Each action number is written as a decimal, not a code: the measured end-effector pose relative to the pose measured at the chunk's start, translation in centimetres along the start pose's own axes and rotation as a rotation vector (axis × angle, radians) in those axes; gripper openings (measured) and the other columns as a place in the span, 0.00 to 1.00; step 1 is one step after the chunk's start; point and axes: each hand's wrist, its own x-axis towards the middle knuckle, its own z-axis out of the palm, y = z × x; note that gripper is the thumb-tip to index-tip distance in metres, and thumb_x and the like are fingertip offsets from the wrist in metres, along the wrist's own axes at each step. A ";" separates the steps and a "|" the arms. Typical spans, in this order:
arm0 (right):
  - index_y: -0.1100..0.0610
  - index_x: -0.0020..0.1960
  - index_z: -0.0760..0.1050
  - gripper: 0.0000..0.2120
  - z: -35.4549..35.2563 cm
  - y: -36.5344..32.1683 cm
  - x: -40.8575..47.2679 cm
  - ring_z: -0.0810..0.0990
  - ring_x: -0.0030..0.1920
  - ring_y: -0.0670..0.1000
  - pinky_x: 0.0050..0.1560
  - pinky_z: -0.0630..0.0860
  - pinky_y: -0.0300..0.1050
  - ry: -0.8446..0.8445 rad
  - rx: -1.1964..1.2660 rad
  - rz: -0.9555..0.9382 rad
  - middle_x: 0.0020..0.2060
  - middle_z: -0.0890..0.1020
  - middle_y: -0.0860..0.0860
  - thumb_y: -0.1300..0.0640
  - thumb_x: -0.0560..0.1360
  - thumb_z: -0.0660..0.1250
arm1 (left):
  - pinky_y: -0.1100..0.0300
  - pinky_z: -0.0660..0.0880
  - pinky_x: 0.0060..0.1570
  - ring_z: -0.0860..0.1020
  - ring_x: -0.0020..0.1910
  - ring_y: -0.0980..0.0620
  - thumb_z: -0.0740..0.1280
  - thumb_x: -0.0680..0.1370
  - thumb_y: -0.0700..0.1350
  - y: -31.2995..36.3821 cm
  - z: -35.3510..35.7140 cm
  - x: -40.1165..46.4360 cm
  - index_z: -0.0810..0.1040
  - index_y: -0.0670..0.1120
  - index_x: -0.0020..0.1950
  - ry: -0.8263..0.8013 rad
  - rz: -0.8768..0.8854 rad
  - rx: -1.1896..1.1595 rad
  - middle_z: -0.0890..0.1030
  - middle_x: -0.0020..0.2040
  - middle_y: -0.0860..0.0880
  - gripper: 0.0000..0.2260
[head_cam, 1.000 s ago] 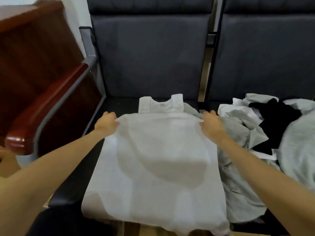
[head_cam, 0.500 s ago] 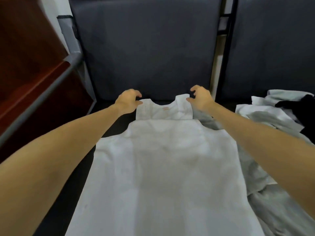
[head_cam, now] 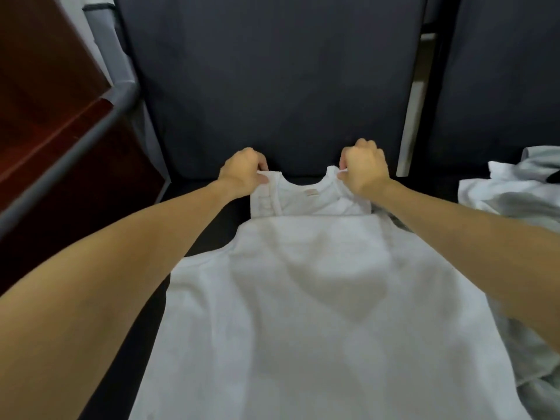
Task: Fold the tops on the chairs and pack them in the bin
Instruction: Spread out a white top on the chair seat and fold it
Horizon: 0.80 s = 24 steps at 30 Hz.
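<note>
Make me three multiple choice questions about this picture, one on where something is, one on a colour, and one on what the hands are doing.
1. Where does the pile of other clothes lie?
A. on the seat right of the white top
B. on the wooden armrest
C. over the backrest

2. What colour is the top spread on the seat?
A. black
B. white
C. red

3. What are the hands doing?
A. resting flat on the seat
B. hanging idle
C. each gripping a shoulder strap

Answers: 1 A, the heap sits at the right edge. 2 B, its cloth is plain white. 3 C, the left hand and right hand have fingers curled on the straps.
</note>
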 end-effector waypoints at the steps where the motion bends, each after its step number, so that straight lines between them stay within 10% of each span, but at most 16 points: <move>1: 0.61 0.54 0.74 0.07 -0.6 -0.2 0.3 0.73 0.56 0.60 0.53 0.69 0.51 0.020 0.000 -0.016 0.54 0.76 0.60 0.59 0.78 0.66 | 0.54 0.74 0.45 0.77 0.47 0.48 0.69 0.77 0.43 0.3 -0.6 0.1 0.80 0.45 0.50 0.080 0.001 -0.015 0.78 0.52 0.46 0.04; 7: 0.62 0.56 0.69 0.06 -7.3 -0.7 2.2 0.74 0.41 0.54 0.38 0.68 0.47 0.323 0.456 0.116 0.43 0.75 0.55 0.62 0.80 0.61 | 0.58 0.77 0.45 0.80 0.46 0.51 0.67 0.79 0.44 3.7 -6.9 1.8 0.80 0.45 0.54 0.477 -0.166 -0.270 0.81 0.48 0.47 0.06; 24: 0.61 0.49 0.78 0.04 -17.3 -0.8 -15.4 0.74 0.37 0.45 0.36 0.69 0.27 0.297 0.659 0.082 0.40 0.79 0.51 0.62 0.76 0.65 | 0.71 0.71 0.38 0.76 0.37 0.58 0.70 0.76 0.46 6.5 -15.4 -18.1 0.81 0.45 0.46 0.285 0.035 -0.301 0.80 0.41 0.51 0.05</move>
